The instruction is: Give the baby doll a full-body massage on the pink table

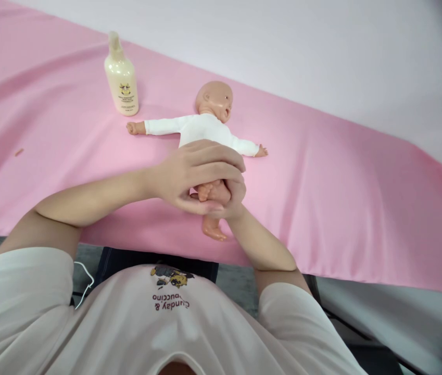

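A baby doll point(205, 127) in a white long-sleeved top lies on its back on the pink cloth, arms spread and head turned to the right. Around one of its bare legs, which is bent up, my left hand point(191, 172) curls from the left and above. My right hand point(237, 195) wraps the same leg from the right, its fingers partly hidden behind the left hand's. Between the two hands one small foot point(207, 191) shows. The doll's other foot point(213, 229) rests below them, near the table's front edge. Both hands cover the doll's lower body.
A cream pump bottle point(122, 86) with a cow label stands upright beyond the doll's outstretched arm, at the left. Pink cloth point(341, 198) with folds covers the table. A small orange-brown piece point(19, 152) lies at far left. A white cable point(86, 284) hangs below the front edge.
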`<state>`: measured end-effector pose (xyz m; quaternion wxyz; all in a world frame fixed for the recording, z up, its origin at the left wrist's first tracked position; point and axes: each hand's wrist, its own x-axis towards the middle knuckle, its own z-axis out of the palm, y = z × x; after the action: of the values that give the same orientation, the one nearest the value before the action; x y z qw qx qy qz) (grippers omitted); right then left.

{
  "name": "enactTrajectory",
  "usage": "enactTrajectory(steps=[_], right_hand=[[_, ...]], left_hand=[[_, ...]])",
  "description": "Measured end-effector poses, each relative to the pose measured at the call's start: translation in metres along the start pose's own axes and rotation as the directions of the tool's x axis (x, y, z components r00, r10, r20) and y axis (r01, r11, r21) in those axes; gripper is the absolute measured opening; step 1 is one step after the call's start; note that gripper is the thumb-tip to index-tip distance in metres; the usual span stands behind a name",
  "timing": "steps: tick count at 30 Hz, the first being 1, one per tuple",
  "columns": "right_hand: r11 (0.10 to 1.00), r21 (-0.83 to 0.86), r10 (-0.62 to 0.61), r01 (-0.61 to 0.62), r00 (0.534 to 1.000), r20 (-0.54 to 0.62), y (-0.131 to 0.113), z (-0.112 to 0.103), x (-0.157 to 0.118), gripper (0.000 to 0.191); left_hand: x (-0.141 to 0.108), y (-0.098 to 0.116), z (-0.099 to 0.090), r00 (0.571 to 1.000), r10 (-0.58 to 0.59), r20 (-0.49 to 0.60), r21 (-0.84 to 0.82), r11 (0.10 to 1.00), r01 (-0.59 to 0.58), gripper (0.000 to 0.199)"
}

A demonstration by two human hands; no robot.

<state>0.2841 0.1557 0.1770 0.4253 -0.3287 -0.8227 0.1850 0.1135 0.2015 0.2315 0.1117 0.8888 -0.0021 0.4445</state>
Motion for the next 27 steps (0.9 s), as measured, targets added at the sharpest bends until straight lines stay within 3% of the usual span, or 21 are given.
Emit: enactTrajectory(steps=[2, 4, 8, 10, 12, 15, 18, 23, 27], right_hand=[[0.982, 0.046, -0.177, 0.183, 0.977, -0.118, -0.009, 0.001, 0.008, 0.044], [0.955, 0.075, -0.272, 0.288, 0.947, -0.17, -0.016, 0.003, 0.015, 0.035], [0.972, 0.078, -0.206, 0.22, 0.966, -0.155, -0.019, 0.007, 0.015, 0.019], [0.985, 0.098, -0.136, 0.144, 0.987, -0.084, -0.017, 0.009, 0.012, 0.021], [0.985, 0.157, -0.086, 0.075, 0.994, 0.06, -0.016, 0.012, 0.009, 0.026], [0.957, 0.29, -0.112, 0.027, 0.953, 0.282, -0.017, 0.019, 0.009, 0.029], [0.913, 0.407, -0.147, -0.026, 0.91, 0.388, -0.024, 0.022, 0.011, 0.021], [0.871, 0.454, -0.146, -0.187, 0.785, 0.602, -0.041, 0.015, 0.019, 0.006], [0.948, 0.288, -0.161, -0.138, 0.571, 0.805, -0.048, 0.027, 0.017, 0.016]], left_hand=[[-0.001, 0.0, 0.0, 1.0, 0.001, 0.003, -0.043, 0.999, -0.001, 0.053], [-0.002, -0.001, 0.0, 1.0, 0.014, -0.006, -0.104, 0.994, -0.015, 0.05], [-0.006, -0.005, 0.001, 0.999, -0.038, -0.009, -0.233, 0.972, 0.035, 0.047], [-0.007, -0.005, 0.0, 0.996, -0.087, 0.008, -0.301, 0.95, 0.085, 0.044], [-0.006, -0.005, -0.001, 0.991, -0.125, 0.048, -0.38, 0.915, 0.134, 0.043], [-0.002, -0.002, -0.006, 0.971, -0.164, 0.172, -0.488, 0.842, 0.229, 0.048], [0.002, 0.0, -0.01, 0.936, -0.173, 0.308, -0.565, 0.758, 0.326, 0.052], [0.005, 0.0, -0.014, 0.888, -0.213, 0.408, -0.661, 0.602, 0.449, 0.053], [0.001, -0.004, -0.007, 0.871, -0.251, 0.422, -0.7, 0.521, 0.489, 0.053]])
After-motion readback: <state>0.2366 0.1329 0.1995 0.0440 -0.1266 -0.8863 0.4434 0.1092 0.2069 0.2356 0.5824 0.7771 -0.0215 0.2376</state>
